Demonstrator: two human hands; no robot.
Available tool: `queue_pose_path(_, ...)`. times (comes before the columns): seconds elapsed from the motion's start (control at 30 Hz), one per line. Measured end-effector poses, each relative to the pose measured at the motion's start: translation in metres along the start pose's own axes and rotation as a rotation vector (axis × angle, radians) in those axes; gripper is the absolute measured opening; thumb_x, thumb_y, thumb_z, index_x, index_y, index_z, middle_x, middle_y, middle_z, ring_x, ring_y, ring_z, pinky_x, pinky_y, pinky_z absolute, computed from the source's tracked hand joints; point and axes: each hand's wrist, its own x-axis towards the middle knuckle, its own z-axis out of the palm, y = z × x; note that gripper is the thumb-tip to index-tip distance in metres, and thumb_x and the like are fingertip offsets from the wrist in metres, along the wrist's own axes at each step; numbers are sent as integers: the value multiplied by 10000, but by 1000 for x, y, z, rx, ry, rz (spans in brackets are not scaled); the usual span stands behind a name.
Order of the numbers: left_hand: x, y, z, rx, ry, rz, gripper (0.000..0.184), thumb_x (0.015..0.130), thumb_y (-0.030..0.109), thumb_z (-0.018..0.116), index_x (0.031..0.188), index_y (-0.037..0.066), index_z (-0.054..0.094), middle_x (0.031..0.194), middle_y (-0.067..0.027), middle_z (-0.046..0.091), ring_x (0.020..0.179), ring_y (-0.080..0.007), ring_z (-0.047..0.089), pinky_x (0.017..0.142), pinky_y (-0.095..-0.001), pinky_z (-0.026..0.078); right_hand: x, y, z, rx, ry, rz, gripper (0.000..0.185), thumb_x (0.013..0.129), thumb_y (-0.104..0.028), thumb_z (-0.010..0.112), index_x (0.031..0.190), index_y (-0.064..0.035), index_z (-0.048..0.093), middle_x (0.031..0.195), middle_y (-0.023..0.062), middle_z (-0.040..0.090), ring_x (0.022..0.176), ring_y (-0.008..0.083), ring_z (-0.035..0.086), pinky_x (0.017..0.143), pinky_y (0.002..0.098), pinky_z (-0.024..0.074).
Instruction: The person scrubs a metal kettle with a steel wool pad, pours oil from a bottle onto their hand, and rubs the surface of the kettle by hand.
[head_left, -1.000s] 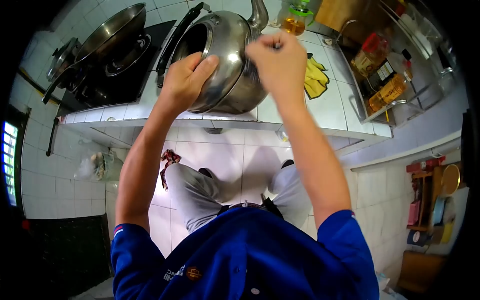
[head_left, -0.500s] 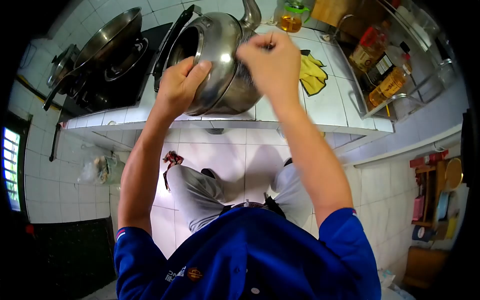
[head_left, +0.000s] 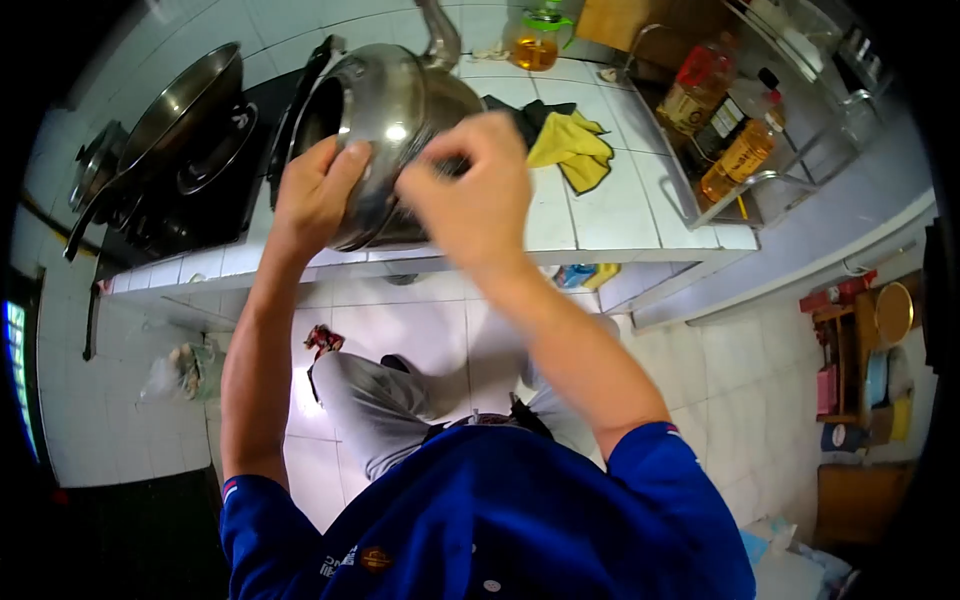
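Observation:
A shiny metal kettle [head_left: 385, 90] is tipped on its side at the counter's front edge, its round mouth facing left and its spout pointing to the back. My left hand [head_left: 318, 195] grips it by the mouth's rim, thumb on the outer wall. My right hand [head_left: 478, 185], blurred by motion, is closed against the kettle's right side, fingers bent together. Whatever is in those fingers is hidden. Right of the kettle lies a yellow cloth [head_left: 575, 150] with dark edging, beside a dark cloth [head_left: 520, 118].
To the left, a wok [head_left: 185, 105] sits on a black gas stove [head_left: 250, 150]. Behind the cloths stands a green-topped glass jug [head_left: 537, 45] of amber liquid. A metal rack [head_left: 775, 185] with several bottles is at the right. The tiled counter's edge [head_left: 560, 255] runs before me.
The view has shifted, so the counter things appear farther left. My right hand has moved down along the kettle's side. My left hand keeps its grip on the rim.

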Motion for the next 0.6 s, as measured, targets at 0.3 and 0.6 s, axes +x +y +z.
queue_pose_path(0.3, -5, 1, -3, 62, -9, 38, 304, 1023, 266, 517, 917, 1, 623, 738, 57, 501, 676, -31, 403, 583, -212, 336, 69, 4, 8, 56, -139, 388, 254, 631, -245, 764, 764, -48, 676, 803, 119, 654, 756, 256, 634, 737, 351, 507)
queue_pose_path(0.6, 0, -11, -7, -84, 13, -1, 327, 1035, 292, 505, 876, 23, 600, 722, 73, 474, 658, -22, 374, 550, -215, 304, 41, 2, 13, -42, -61, 110, 194, 628, -194, 744, 728, -90, 614, 862, 98, 565, 874, 320, 564, 743, 430, 469)
